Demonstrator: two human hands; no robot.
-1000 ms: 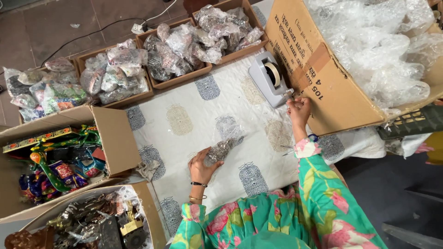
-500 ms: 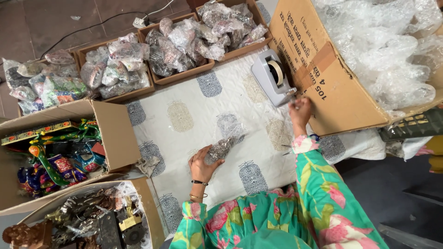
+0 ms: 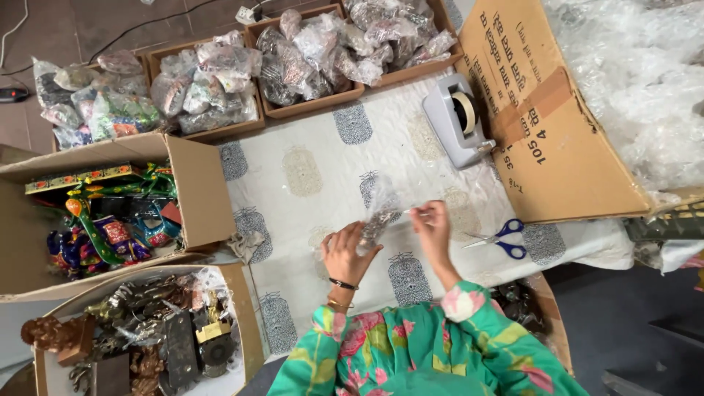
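Packet (image 3: pixel 378 213) of bubble wrap with dark item inside, held above printed cloth (image 3: pixel 323 169). Left hand (image 3: pixel 346 253) clamped on packet from below. Right hand (image 3: pixel 431 224) just beside, fingers pinched together on small tape piece. Tape dispenser (image 3: pixel 455 121) near big carton (image 3: pixel 557 147). Scissors (image 3: pixel 502 238) lying on cloth, right of hands.

brown carton (image 3: pixel 557 139) right, open cartons (image 3: pixel 194 183) left
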